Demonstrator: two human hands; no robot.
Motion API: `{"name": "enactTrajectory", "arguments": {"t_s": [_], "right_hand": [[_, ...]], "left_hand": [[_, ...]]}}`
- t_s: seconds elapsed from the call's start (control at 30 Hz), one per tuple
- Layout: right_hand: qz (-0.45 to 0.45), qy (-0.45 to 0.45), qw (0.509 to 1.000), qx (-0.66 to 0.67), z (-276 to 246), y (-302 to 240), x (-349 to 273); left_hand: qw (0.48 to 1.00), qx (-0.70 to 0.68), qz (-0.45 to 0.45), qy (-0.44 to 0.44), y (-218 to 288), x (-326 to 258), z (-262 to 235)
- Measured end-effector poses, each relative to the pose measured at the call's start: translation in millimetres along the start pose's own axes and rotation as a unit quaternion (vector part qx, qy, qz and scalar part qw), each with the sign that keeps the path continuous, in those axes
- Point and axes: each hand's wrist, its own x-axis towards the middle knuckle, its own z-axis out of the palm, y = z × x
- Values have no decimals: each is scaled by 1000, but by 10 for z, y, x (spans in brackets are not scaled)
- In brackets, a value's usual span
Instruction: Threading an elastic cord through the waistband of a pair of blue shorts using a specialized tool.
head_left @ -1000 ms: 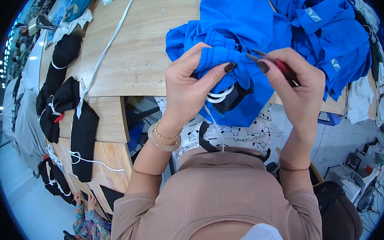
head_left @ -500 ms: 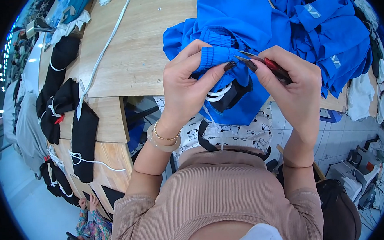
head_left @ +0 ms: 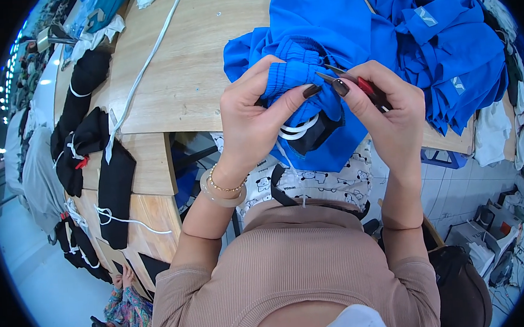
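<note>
In the head view, your left hand [head_left: 244,122] is closed on the gathered band [head_left: 290,76] of the blue garment [head_left: 319,16], which lies partly on the bench [head_left: 196,65], in front of you. Your right hand [head_left: 391,119] is closed around the small snips [head_left: 365,86], whose blades stand slightly apart near this band. A blue pile of garments [head_left: 456,47] crowds the right side. White cord [head_left: 142,75] and black bundles [head_left: 117,202] lie on the left, well apart from your hands.
</note>
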Motion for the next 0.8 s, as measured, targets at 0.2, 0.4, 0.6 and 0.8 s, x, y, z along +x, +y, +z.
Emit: {"name": "enactTrajectory", "arguments": {"t_s": [0.2, 0.4, 0.6, 0.8], "right_hand": [[-4, -18, 999, -38, -45, -60, -1], [3, -26, 998, -59, -68, -121, 23], [10, -20, 999, -25, -42, -82, 27], [69, 18, 984, 165, 45, -8, 2]], "left_hand": [[1000, 18, 18, -2, -15, -11, -12], [999, 27, 38, -3, -27, -4, -12], [999, 27, 38, -3, -8, -1, -17], [999, 5, 40, 2, 19, 37, 24]]}}
